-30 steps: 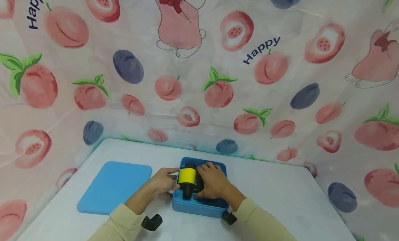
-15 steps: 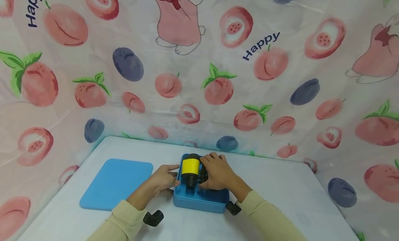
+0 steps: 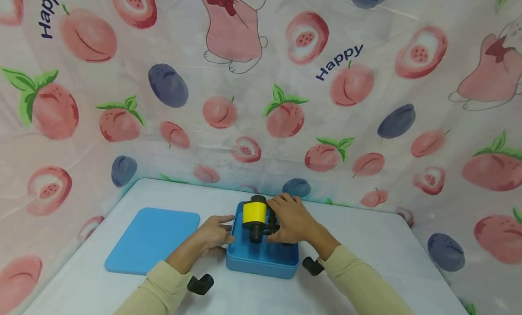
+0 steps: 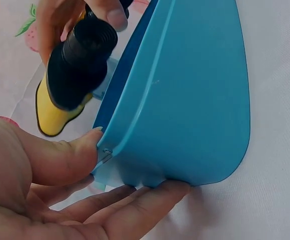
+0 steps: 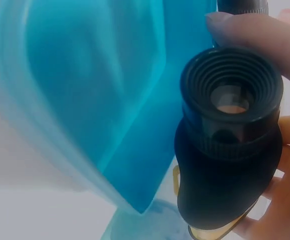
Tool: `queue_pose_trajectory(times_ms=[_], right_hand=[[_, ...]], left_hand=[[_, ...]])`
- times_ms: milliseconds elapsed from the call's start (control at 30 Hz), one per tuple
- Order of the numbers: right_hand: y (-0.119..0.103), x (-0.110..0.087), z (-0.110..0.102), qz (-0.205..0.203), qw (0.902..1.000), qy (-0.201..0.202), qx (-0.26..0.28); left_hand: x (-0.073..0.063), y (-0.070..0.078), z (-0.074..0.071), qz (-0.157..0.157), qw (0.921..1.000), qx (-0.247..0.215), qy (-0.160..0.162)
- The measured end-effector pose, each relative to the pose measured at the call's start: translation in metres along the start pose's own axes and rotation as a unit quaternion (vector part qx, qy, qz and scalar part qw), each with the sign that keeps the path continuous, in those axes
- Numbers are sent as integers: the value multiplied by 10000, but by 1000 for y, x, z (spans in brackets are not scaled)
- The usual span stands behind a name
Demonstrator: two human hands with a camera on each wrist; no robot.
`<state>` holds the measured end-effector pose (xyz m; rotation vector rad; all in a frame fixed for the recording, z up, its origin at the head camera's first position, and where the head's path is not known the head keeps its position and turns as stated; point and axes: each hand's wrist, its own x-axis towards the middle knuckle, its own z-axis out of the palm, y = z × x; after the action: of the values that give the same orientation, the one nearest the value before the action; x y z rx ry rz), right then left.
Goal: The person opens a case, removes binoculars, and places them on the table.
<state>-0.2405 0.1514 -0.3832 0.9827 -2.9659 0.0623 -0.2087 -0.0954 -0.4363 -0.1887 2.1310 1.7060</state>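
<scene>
Yellow-and-black binoculars (image 3: 254,212) are held by my right hand (image 3: 294,219), raised above the blue box (image 3: 261,267). In the right wrist view a dark ribbed eyepiece (image 5: 230,100) faces the camera, and the fingers wrap the far side of the barrel. The palm hides much of the other barrel. At the box's left side is my left hand (image 3: 214,235). In the left wrist view its thumb (image 4: 67,157) sits at the rim and its fingers lie against the outside wall of the box (image 4: 200,95). The box stands without a lid over it.
A flat light-blue lid (image 3: 152,240) lies on the white table (image 3: 367,260) to the left of the box. Behind the table hangs a fruit-print cloth (image 3: 244,102). Black wrist camera mounts (image 3: 200,284) stick out below both forearms.
My right hand has lifted the binoculars up from inside the box and moved them slightly rightward. My left hand has stayed on the box's left side.
</scene>
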Motion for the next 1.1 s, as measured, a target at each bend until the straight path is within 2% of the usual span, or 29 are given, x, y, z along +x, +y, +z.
queue_pose_trajectory(times_ms=[533, 1100], right_hand=[[18, -20, -16, -7, 10000, 44, 75], [43, -43, -18, 95, 9998, 170, -3]], left_hand=[[3, -1, 1, 111, 9999, 79, -44], [-4, 0, 0, 250, 9996, 16, -111]])
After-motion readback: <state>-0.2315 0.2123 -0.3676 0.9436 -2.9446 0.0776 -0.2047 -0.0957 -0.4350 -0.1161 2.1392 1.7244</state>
